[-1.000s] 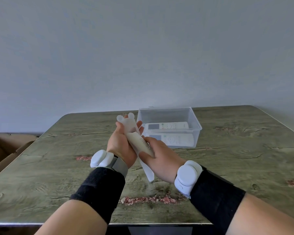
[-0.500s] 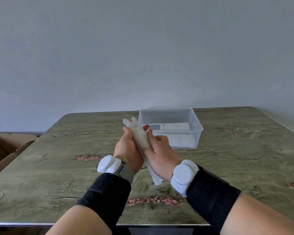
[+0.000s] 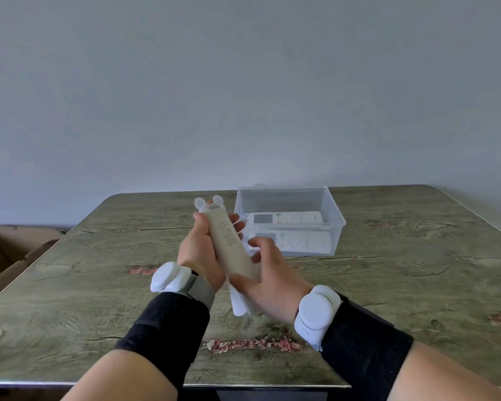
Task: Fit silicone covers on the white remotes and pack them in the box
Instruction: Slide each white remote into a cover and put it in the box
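- Now: a remote in its cover is held above the table, just in front of the box; two remotes already lie inside the box.
- Left hand is wrapped around the upper part, below the two ear-like nubs.
- Right hand is cupped under the lower end, thumb pressed on it, fingers loosely curled.
- Cover's open lip is seen flaring loose past the lower end; seating is judged unfinished.
- Upper grip should be kept firm while the remote is pushed fully home from below.
- Lip should then be stretched over the bottom corners, one at a time.
- Twisting is to be avoided; silicone likely grips and bunches.
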### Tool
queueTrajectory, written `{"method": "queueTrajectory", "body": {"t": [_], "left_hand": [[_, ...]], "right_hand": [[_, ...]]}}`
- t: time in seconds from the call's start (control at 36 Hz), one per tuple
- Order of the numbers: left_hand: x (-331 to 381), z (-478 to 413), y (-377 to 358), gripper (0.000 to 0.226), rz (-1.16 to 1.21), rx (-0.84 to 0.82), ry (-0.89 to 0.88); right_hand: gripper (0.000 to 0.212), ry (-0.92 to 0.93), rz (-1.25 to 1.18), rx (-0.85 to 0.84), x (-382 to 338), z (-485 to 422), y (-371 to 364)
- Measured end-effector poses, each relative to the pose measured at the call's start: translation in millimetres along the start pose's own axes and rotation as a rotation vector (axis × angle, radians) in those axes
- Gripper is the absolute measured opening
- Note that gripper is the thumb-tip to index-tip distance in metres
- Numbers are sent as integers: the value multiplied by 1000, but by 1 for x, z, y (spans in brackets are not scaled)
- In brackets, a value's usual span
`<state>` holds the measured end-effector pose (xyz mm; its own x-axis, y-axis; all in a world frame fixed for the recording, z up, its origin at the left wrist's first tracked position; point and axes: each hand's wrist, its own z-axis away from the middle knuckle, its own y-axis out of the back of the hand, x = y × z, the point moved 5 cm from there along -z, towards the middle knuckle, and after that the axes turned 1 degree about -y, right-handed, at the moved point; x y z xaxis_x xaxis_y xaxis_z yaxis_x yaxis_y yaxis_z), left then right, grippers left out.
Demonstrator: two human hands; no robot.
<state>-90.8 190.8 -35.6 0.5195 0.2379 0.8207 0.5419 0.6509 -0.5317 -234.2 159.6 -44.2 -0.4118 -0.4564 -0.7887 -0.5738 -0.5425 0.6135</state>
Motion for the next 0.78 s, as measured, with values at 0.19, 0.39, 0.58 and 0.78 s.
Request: {"method": "queueTrajectory", "body": {"t": [0.19, 0.39, 0.58, 0.78], "left_hand": [[10, -5, 5, 55, 48, 26, -16], [1, 2, 5, 72, 85, 12, 45], [0, 2, 3, 71, 75, -48, 76], [-6, 17, -11, 44, -46, -133, 100]], "right_hand": [[57, -43, 56, -115, 3, 2, -10], [53, -44, 21, -71, -1, -1, -11], [52, -44, -58, -20, -1, -3, -11], [47, -61, -124, 45, -1, -10, 2]]}}
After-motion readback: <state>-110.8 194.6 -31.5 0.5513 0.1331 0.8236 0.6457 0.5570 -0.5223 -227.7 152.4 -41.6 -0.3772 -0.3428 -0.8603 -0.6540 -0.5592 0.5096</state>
